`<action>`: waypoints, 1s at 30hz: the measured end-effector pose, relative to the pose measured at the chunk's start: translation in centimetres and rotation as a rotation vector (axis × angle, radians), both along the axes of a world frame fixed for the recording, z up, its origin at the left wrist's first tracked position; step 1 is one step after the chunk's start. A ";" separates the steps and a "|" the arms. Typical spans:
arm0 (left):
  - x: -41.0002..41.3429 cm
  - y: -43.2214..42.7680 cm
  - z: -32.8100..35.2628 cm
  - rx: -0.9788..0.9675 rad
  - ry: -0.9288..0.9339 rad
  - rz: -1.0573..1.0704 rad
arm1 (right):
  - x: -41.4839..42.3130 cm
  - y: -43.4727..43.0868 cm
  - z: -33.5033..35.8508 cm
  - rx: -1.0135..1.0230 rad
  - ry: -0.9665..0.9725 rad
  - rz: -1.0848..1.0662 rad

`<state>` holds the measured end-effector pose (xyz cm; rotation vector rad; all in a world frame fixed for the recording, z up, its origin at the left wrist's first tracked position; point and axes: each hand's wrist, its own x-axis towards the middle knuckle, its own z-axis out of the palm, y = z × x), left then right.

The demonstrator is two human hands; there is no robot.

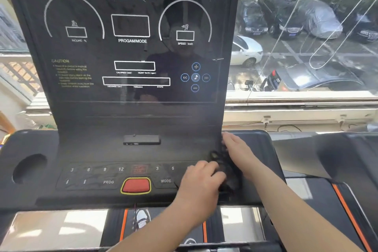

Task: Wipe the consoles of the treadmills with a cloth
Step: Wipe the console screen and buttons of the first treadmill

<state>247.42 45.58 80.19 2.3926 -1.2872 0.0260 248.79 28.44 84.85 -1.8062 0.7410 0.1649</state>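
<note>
While both hands are busy at its right side, the treadmill console (126, 108) shows its writing plainly: "PROGAM/MODE", "SPEED km/h", "CAUTION", "CALORIES" and "HEART RATE". On the key strip, "PROG" and "MODE" sit either side of the red button (136, 185). Left of that button run the numbers 3, 6, 9 and 12; right of it, 3 and 6. Well above the red button I count five white-outlined display boxes and two white arcs. Up to its right are five round blue-ringed buttons (195, 77).

The black cloth (226, 172), crumpled and as dark as the panel, lies on the console to the right of the red button. The left hand (201, 182) grips its near end with curled fingers. The right hand (237, 149), farther from the button, presses on its far end with fingers straight.
</note>
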 end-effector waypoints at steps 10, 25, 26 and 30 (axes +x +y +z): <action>3.1 1.6 0.4 0.028 -0.042 0.259 | -0.5 0.0 -0.2 -0.027 -0.027 0.020; 3.5 1.4 4.8 0.425 -0.052 -0.079 | -0.6 2.2 -0.5 -0.099 -0.104 -0.121; 4.4 1.1 5.8 0.472 -0.071 -0.050 | -0.8 2.7 -0.7 -0.129 -0.123 -0.172; 8.1 2.0 8.1 0.545 -0.181 0.042 | -1.1 5.2 -1.7 -0.336 -0.158 -0.389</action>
